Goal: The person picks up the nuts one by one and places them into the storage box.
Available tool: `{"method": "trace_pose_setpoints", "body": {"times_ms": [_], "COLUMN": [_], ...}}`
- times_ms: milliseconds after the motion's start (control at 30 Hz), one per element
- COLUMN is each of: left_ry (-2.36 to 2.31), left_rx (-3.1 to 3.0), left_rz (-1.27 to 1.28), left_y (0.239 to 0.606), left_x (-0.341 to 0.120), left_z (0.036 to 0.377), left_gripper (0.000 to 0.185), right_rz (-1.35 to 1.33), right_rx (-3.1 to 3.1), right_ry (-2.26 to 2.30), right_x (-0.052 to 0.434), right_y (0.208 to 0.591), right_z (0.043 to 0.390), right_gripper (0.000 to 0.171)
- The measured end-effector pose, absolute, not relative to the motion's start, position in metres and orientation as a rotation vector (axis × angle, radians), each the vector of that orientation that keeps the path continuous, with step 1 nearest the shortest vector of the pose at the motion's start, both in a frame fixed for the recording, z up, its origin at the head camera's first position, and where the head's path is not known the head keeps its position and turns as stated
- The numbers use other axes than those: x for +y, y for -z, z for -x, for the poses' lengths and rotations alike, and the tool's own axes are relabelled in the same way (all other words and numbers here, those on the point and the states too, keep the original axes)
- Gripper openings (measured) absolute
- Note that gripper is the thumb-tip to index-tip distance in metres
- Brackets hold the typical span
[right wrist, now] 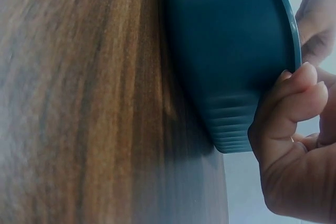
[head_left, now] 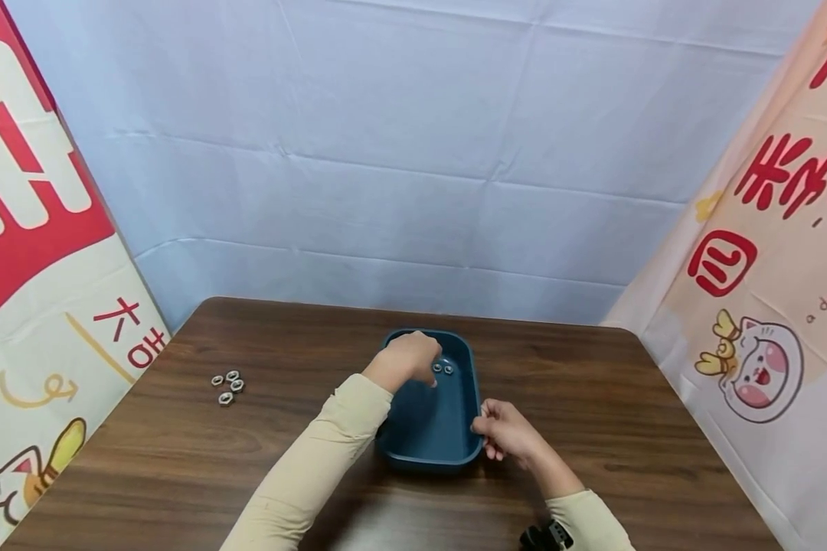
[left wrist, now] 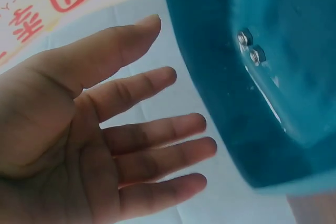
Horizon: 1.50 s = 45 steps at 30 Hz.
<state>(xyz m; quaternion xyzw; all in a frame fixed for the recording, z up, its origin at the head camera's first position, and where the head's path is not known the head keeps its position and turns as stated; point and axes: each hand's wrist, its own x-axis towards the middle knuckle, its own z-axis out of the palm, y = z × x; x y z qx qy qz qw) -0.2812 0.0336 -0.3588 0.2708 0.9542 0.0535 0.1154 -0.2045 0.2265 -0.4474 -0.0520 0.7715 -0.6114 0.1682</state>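
Observation:
A deep blue rectangular plastic tray stands on the table. Two metal hex nuts lie on its floor near the far end; the left wrist view shows the same nuts side by side. Over the far left part of the tray hovers my left hand. Its fingers are extended and apart, with nothing in them. My right hand pinches the tray's right rim near the front corner. In the right wrist view, its curled fingers press against the tray's outer wall.
Several more hex nuts sit in a loose group on the left of the brown wooden table. A pale cloth hangs behind the table, and printed banners flank it.

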Motion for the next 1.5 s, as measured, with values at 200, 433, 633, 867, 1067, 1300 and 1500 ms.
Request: {"method": "trace_pose_setpoints", "body": {"times_ms": [200,433,633,867,1067,1300,1500], "left_ry": [-0.175,-0.24,-0.248,-0.255,-0.222,-0.216,-0.196], "left_rx": [2.851,2.859,2.913,2.967,3.017,3.053,3.094], "left_rz": [-0.945,-0.937,-0.906,-0.883,-0.861,-0.872,-0.795], "left_y": [0.358,0.358,0.364,0.37,0.379,0.396,0.404], "left_x": [0.013,-0.01,-0.03,-0.053,-0.066,-0.082,-0.097], "left_z": [0.275,0.265,0.256,0.252,0.252,0.249,0.249], "left_gripper": [0.022,0.032,0.035,0.034,0.032,0.034,0.038], "right_rz": [0.157,0.159,0.161,0.158,0.143,0.146,0.134], "right_rx": [2.191,2.209,2.195,2.202,2.197,2.178,2.182], "right_ry": [1.745,1.744,1.746,1.744,1.747,1.749,1.742], "right_x": [0.226,0.226,0.226,0.226,0.226,0.227,0.224], "right_y": [0.448,0.449,0.45,0.448,0.45,0.449,0.436], "right_z": [0.205,0.205,0.205,0.206,0.206,0.204,0.2], "right_gripper": [0.013,0.013,0.014,0.015,0.014,0.014,0.013]}}
